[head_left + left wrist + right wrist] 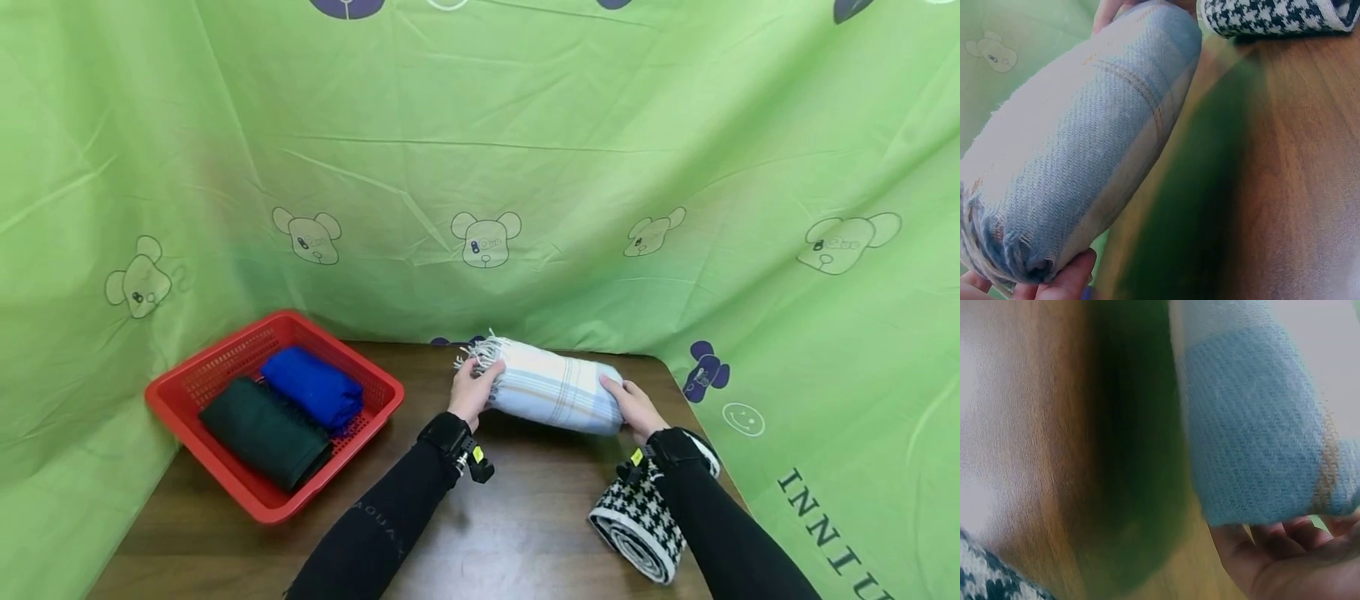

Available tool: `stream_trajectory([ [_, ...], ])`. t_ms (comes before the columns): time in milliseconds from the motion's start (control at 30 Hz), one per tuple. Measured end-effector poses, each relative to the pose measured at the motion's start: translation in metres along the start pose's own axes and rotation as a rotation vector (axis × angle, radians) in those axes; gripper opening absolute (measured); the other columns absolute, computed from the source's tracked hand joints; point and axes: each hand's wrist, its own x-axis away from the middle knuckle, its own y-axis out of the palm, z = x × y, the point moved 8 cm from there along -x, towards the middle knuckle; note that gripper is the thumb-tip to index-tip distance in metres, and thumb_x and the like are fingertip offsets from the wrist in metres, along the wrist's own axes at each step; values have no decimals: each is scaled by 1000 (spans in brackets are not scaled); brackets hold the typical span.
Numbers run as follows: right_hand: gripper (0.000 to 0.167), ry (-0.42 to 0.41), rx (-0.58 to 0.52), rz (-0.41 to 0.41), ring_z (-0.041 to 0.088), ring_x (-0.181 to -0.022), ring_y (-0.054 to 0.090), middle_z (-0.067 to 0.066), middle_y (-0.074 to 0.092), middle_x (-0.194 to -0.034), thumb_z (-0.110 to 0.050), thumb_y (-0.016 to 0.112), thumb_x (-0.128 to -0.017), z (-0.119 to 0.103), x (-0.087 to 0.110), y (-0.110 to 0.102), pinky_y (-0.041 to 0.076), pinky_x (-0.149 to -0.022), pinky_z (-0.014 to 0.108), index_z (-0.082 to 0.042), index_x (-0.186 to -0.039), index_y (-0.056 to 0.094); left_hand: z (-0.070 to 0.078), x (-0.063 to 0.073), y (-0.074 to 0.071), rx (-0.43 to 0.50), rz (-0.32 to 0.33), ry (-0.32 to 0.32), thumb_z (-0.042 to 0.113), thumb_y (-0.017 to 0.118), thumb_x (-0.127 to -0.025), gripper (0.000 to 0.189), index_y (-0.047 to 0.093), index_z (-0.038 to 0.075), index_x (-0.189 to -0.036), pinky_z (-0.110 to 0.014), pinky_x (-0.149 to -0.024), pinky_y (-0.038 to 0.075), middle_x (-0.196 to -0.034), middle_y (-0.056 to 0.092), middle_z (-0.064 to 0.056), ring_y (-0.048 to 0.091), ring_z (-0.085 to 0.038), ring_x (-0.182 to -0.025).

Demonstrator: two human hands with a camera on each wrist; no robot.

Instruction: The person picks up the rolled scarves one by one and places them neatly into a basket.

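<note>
A rolled light blue and white plaid scarf point(558, 385) with a fringed end is held between both hands, raised over the table. The left hand point(472, 390) grips the fringed end, its thumb showing beside the fringe in the left wrist view. At the other end, the right hand point(636, 408) holds the roll, and some of its fingers point(1279, 540) pass under the scarf in the right wrist view. Below the right forearm lies a rolled black and white houndstooth scarf point(637, 517), partly covered by that arm.
On the left stands a red plastic basket point(217, 458) containing a folded dark green cloth point(262, 429) and a folded blue cloth point(311, 387). A brown wooden table point(517, 533) lies beneath. Green printed fabric point(480, 183) hangs behind and along both sides.
</note>
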Motion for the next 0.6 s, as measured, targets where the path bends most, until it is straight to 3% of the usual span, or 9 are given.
stream_trajectory([
  [167, 88, -12, -1, 2, 24, -110, 53, 23, 46, -138, -61, 47, -109, -5, 4, 2, 52, -85, 34, 2, -165, 21, 6, 1, -3, -8, 2, -2, 39, 77, -97, 66, 54, 11, -152, -34, -75, 59, -138, 57, -19, 61, -22, -98],
  [333, 88, -17, 2, 0, 22, -109, 54, 21, 47, -138, -61, 48, -109, -9, 7, 5, 52, -85, 34, 1, -165, 22, 11, 3, -6, 1, -4, 13, 37, 77, -98, 60, 57, 9, -147, -38, -77, 62, -132, 59, -20, 63, -22, -94],
  [600, 84, -40, -21, -6, 16, -103, 55, 13, 52, -129, -59, 50, -109, -15, 10, 6, 53, -83, 32, 0, -163, 25, 16, 4, -9, 5, -7, 13, 36, 76, -98, 58, 58, 9, -146, -35, -73, 62, -133, 60, -19, 64, -21, -91],
])
